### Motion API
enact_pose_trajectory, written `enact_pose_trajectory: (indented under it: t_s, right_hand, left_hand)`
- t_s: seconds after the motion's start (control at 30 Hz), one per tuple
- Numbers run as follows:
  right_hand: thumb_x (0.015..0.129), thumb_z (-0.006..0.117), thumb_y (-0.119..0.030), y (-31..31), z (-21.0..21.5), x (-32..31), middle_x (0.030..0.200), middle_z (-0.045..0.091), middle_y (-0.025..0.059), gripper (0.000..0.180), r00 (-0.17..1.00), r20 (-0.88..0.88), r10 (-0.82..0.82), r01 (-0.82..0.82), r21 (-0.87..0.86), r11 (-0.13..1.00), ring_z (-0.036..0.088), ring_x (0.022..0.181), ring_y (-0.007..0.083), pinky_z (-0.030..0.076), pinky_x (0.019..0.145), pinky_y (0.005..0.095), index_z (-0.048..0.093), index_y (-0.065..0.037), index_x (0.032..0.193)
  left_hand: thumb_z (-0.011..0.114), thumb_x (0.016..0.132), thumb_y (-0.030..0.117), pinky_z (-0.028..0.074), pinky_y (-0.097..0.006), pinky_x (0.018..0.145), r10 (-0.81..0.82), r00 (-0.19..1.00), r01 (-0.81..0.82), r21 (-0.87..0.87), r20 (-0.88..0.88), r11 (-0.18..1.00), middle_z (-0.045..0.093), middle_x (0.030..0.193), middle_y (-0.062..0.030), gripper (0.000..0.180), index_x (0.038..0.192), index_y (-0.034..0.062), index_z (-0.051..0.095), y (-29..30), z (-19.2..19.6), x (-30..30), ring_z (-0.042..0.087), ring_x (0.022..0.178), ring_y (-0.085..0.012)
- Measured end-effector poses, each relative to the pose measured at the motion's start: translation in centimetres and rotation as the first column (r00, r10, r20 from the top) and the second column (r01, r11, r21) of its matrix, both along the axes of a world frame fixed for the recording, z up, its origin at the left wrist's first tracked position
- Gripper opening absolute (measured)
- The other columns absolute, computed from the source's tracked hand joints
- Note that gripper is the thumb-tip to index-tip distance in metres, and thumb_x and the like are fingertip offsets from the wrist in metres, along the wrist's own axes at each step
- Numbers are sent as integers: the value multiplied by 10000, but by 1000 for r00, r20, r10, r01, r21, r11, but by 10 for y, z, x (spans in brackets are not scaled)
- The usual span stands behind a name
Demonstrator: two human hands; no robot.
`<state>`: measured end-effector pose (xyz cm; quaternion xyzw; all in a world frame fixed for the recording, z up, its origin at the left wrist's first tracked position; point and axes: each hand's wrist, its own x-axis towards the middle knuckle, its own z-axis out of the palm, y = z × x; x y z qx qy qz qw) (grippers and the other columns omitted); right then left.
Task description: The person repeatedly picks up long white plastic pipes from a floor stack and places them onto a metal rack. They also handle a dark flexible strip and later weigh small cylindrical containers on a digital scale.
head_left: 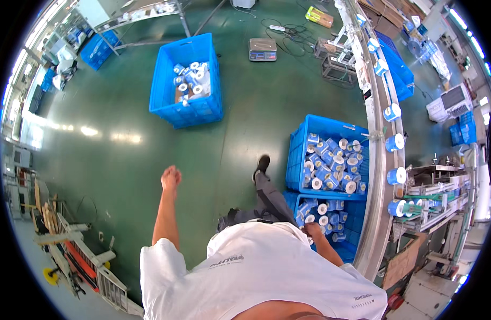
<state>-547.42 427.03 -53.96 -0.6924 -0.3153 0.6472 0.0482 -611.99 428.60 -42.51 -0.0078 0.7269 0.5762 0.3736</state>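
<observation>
My left hand (172,177) is held out over the green floor at the left, its fingers loosely curled with nothing visible in them. Low at my right side, my right hand (313,230) is by the left part of the nearer blue crate (354,226). Its fingers are partly hidden, so whether it grips anything does not show. White rolls in blue wrappers (322,208) lie jumbled in that crate. Just beyond stands a fuller blue crate (295,160), heaped with the same kind of rolls (324,172).
A conveyor (376,202) runs along my right, carrying a spaced line of wrapped rolls (396,176). Ahead on the floor are another blue crate (188,110) part-filled with rolls, a scale (262,49) and tangled cables (293,32). A metal frame (104,272) lies at lower left.
</observation>
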Motion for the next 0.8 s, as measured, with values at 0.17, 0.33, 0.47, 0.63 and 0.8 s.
enact_pose_trajectory:
  t_s: [0.17, 0.33, 0.47, 0.63, 0.8]
  right_hand:
    - [828, 489, -53, 146, -11, -31, 537, 477, 82, 200, 945, 84, -317, 328, -222, 918, 436, 390, 177, 243, 320, 362, 476, -62, 628]
    - [696, 589, -178, 308, -93, -18, 679, 622, 167, 88, 202, 740, 642, -964, 36, 262, 619, 583, 295, 478, 504, 445, 621, -132, 629]
    - [766, 655, -314, 536, 47, -112, 923, 644, 221, 384, 892, 434, -128, -245, 701, 670, 604, 907, 414, 486, 789, 465, 610, -40, 1031]
    - [740, 693, -261, 688, 151, -60, 1030, 634, 219, 499, 695, 540, -474, -157, 758, 634, 620, 963, 370, 495, 837, 432, 558, -9, 1149]
    - [727, 706, -247, 785, 177, 16, 1239, 500, 268, 748, 483, 624, -614, -137, 747, 651, 485, 1140, 425, 435, 949, 461, 362, 26, 1333]
  left_hand:
    - [575, 897, 115, 436, -236, 502, -105, 994, 106, 110, -16, 988, 563, 696, 3, 122, 1010, 92, 612, 167, -3, -6, 540, 590, -106]
    - [563, 886, 223, 336, -293, 442, -485, 847, 516, -119, 217, 848, 474, 602, 14, 199, 713, 131, 531, 265, -91, 41, 443, 518, -121]
    - [553, 885, 239, 369, -302, 454, -289, 834, 496, -411, 469, 765, 506, 635, -2, 211, 700, 139, 533, 241, -105, 23, 484, 558, -139]
    - [541, 885, 259, 409, -312, 468, -341, 779, 594, -445, 527, 670, 547, 677, -21, 228, 685, 149, 535, 384, -110, -7, 536, 607, -161]
    - [527, 890, 283, 419, -297, 459, -503, 774, 569, -73, 386, 819, 552, 669, -35, 232, 687, 172, 521, 600, -120, -87, 556, 610, -161]
